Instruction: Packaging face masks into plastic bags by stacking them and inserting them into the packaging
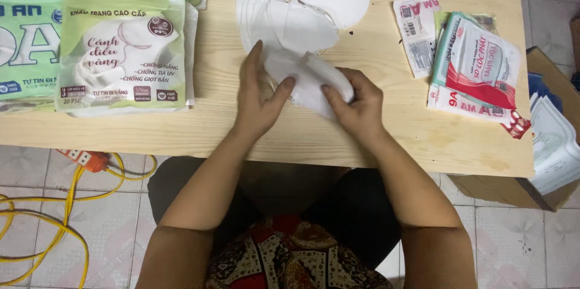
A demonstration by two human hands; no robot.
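Head view, looking down: both hands meet on 1 white mask (308, 80) at the near edge of the wooden table (386, 138). Left hand (257, 98) lies flat with its thumb pinching the mask; right hand (356, 104) curls around the other end. Pressing the folds flat and even seems wise. Beyond the fingertips sits a pile of white masks (302, 5); left of the left hand, green mask packs (121, 47); right of the right hand, red-and-white pouches (474, 62).
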